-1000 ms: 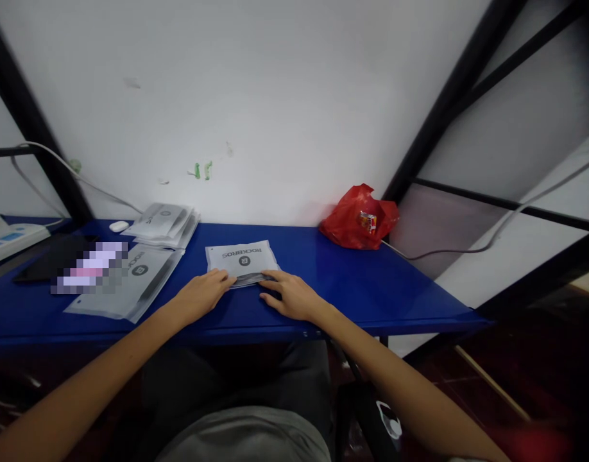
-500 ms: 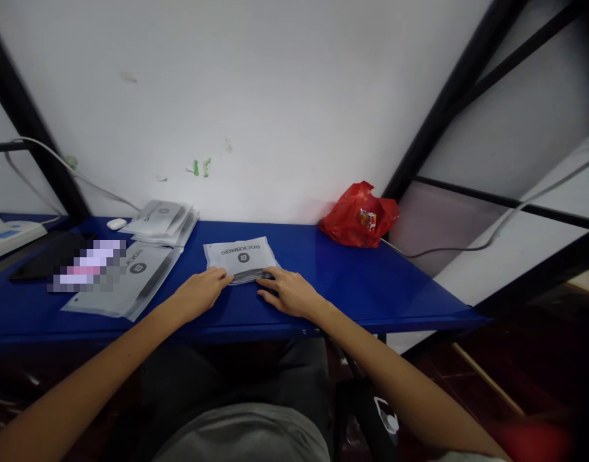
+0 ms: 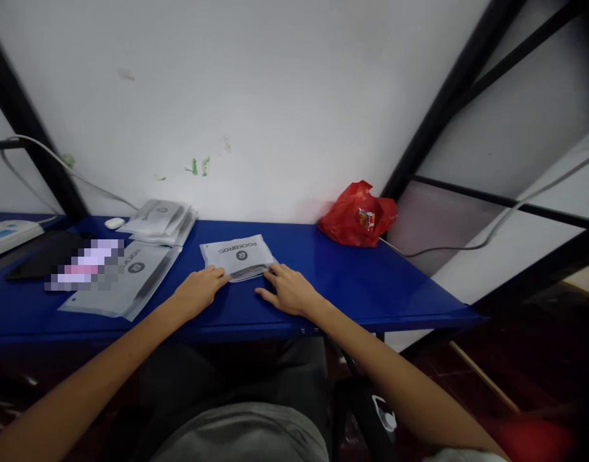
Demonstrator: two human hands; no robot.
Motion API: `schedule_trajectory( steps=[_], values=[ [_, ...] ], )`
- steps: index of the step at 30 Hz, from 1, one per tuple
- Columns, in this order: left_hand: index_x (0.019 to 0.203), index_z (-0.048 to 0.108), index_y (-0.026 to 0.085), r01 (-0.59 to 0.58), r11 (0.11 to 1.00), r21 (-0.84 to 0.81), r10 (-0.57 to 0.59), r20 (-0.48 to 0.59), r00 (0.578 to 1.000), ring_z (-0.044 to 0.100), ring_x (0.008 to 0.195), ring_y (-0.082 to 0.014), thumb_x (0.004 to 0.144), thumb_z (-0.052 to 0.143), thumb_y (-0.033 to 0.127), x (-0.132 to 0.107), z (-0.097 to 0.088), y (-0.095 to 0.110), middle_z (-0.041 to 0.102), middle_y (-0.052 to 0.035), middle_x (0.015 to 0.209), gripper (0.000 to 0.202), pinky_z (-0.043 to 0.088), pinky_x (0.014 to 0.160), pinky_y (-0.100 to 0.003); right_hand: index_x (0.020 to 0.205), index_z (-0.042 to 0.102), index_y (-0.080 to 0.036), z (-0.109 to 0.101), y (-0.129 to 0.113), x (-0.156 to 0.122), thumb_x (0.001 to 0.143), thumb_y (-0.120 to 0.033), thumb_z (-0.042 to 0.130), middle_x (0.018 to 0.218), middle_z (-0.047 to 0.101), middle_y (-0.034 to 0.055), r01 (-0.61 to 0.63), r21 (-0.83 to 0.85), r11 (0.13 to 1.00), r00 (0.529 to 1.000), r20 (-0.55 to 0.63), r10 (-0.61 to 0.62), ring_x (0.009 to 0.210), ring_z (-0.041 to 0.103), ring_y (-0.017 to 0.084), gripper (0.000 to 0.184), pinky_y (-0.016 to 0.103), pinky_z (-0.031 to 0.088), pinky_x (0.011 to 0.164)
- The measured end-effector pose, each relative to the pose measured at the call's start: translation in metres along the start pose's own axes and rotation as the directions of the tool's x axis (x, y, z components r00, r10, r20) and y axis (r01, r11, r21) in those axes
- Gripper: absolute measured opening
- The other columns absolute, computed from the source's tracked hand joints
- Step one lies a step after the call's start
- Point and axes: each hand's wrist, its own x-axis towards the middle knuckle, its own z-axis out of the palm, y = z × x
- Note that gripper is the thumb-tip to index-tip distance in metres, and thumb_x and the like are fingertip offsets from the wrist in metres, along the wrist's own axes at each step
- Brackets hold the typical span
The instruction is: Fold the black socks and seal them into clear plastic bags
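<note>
A frosted plastic zip bag (image 3: pixel 239 247) with dark lettering and a round logo lies flat on the blue table, its print upside down to me. At its near left corner my left hand (image 3: pixel 201 289) is closed, thumb and fingertips together on the edge. My right hand (image 3: pixel 290 290) lies at the near right corner. Its fingertips touch the bag's edge, and the thumb stretches out apart over the table. A dark band shows along the bag's near edge, between the hands.
To the left lie a stack of similar bags (image 3: pixel 162 218), another bag (image 3: pixel 131 282), a pixelated phone-like object (image 3: pixel 85 264), a dark flat device (image 3: pixel 47 256) and a small white case (image 3: pixel 115 223). A red plastic bag (image 3: pixel 347 218) sits at the back right. The table (image 3: pixel 371 289) ends near me.
My right hand's thumb has spread farther from its fingers, and the fingers have shifted slightly to the bag's right corner. The left hand remains at its corner. The view has shifted slightly.
</note>
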Motion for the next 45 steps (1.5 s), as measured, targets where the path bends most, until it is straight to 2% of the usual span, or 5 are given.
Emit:
schedule_trajectory(
  steps=[6, 10, 17, 35, 45],
  values=[
    [0.11, 0.06, 0.02, 0.051, 0.999, -0.02, -0.052, -0.047, 0.998, 0.059, 0.097, -0.0206, 0.082, 0.041, 0.001, -0.001, 0.0, 0.001, 0.063, -0.0067, 0.103, 0.039, 0.048, 0.068, -0.027, 0.103, 0.064, -0.014, 0.005, 0.004, 0.003, 0.094, -0.041, 0.036, 0.105, 0.06, 0.0127, -0.023, -0.003, 1.0, 0.998, -0.066, 0.022, 0.096, 0.058, 0.022, 0.04, 0.033, 0.045, 0.082],
    [0.101, 0.062, 0.019, 0.042, 0.994, -0.099, -0.063, -0.213, 0.975, 0.06, 0.093, -0.0182, 0.084, 0.04, 0.004, -0.004, -0.006, -0.006, 0.065, -0.0057, 0.096, 0.031, 0.048, 0.073, -0.027, 0.094, 0.064, -0.015, 0.001, 0.004, 0.0, 0.093, -0.035, 0.04, 0.094, 0.064, 0.01, -0.04, -0.006, 0.999, 0.988, -0.153, 0.039, 0.084, 0.061, 0.02, 0.032, 0.032, 0.046, 0.074],
    [0.096, 0.06, 0.02, -0.192, 0.914, -0.357, 0.0, -0.473, 0.881, 0.059, 0.079, -0.0137, 0.091, 0.037, 0.012, -0.005, -0.046, -0.014, 0.064, -0.0023, 0.09, 0.025, 0.047, 0.073, -0.027, 0.113, 0.055, -0.017, -0.029, -0.009, 0.006, 0.086, -0.032, 0.055, 0.113, 0.061, 0.0115, 0.222, 0.079, 0.972, 0.852, -0.5, -0.154, 0.103, 0.055, 0.023, 0.031, 0.037, 0.042, 0.087],
    [0.091, 0.065, 0.022, -0.191, 0.816, -0.546, -0.114, -0.477, 0.872, 0.062, 0.084, -0.0138, 0.09, 0.045, 0.02, -0.005, -0.054, -0.007, 0.068, -0.0001, 0.091, 0.02, 0.048, 0.08, -0.028, 0.092, 0.064, -0.017, -0.053, -0.013, 0.023, 0.088, -0.021, 0.051, 0.085, 0.065, 0.0046, 0.334, 0.098, 0.938, 0.877, -0.397, -0.271, 0.079, 0.056, 0.016, 0.014, 0.029, 0.039, 0.071],
    [0.078, 0.067, 0.02, -0.189, 0.669, -0.719, -0.452, -0.595, 0.664, 0.064, 0.069, -0.0128, 0.079, 0.065, 0.031, -0.011, -0.032, -0.005, 0.069, 0.0002, 0.076, 0.011, 0.054, 0.067, -0.025, 0.085, 0.065, -0.019, -0.054, -0.007, 0.02, 0.09, -0.022, 0.047, 0.084, 0.067, 0.0034, 0.382, 0.287, 0.878, 0.848, -0.486, -0.21, 0.08, 0.057, 0.014, 0.018, 0.029, 0.043, 0.076]
  ],
)
